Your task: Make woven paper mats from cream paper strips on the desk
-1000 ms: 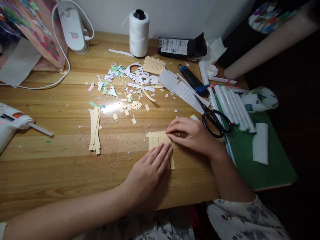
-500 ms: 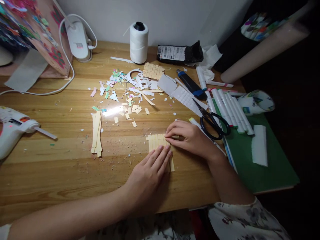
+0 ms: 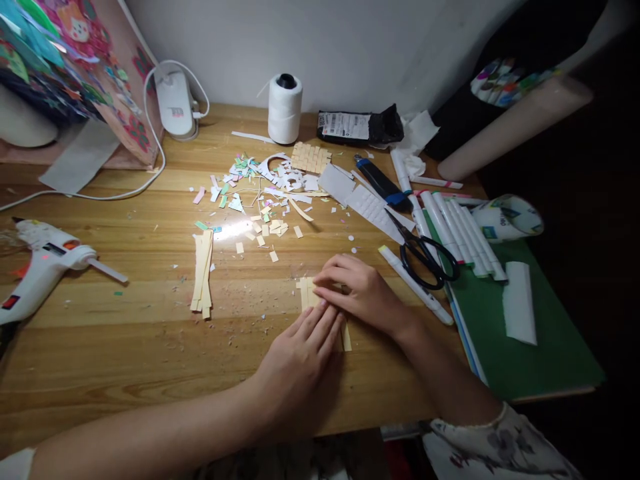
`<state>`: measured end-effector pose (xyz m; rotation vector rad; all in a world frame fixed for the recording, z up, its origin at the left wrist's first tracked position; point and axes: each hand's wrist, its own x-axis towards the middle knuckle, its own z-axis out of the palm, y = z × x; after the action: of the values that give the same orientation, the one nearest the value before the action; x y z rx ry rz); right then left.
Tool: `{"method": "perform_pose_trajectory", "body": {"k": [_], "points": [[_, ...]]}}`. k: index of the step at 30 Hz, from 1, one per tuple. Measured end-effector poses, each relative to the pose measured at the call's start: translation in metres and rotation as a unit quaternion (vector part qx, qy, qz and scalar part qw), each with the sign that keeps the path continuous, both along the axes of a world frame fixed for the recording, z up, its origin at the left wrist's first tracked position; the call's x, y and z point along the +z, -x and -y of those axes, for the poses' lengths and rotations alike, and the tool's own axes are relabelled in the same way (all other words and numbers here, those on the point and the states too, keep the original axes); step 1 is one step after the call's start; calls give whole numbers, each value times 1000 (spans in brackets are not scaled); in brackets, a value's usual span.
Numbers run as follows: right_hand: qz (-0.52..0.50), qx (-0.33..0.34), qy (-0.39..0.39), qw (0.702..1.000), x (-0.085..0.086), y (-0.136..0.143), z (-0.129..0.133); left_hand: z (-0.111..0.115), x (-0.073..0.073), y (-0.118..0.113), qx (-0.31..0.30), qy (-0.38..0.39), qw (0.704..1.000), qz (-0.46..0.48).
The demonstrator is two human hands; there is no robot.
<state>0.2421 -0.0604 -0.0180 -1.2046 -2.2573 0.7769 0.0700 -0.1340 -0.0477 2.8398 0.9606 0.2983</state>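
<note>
Pale yellow paper strips, laid together as a small woven piece (image 3: 307,295), lie flat on the wooden table (image 3: 150,353) near its front edge. My left hand (image 3: 300,350) rests on the lower part of the piece with its fingers stretched out. From the right, my right hand (image 3: 357,293) reaches over the upper part, thumb and fingertips close together at the strips; what is between them is too small to make out. Both hands hide much of the piece. To the left lies a bundle of loose yellow strips (image 3: 202,273).
Paper scraps (image 3: 280,230) and a finished-looking woven square (image 3: 311,157) lie further back, near a thread spool (image 3: 285,110). Black scissors (image 3: 427,257), a marker (image 3: 415,287) and a green folder (image 3: 545,333) are at right. A glue gun (image 3: 45,263) lies at left.
My right hand has shifted left across the woven piece, covering more of its top. My left hand stays pressed on it. The camera view has shifted slightly.
</note>
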Motion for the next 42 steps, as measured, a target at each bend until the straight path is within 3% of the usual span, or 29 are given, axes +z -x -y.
{"method": "perform_pose_trajectory", "body": {"k": [19, 29, 37, 42], "points": [[4, -17, -35, 999, -5, 9, 2, 2, 1, -1, 1, 12, 1000, 3], [-6, 8, -23, 1000, -4, 5, -1, 0, -1, -1, 0, 5, 1000, -3], [7, 24, -61, 998, -7, 8, 1, 0, -1, -1, 4, 5, 1000, 11], [-5, 28, -35, 999, -7, 4, -2, 0, 1, -1, 3, 14, 1000, 13]]}}
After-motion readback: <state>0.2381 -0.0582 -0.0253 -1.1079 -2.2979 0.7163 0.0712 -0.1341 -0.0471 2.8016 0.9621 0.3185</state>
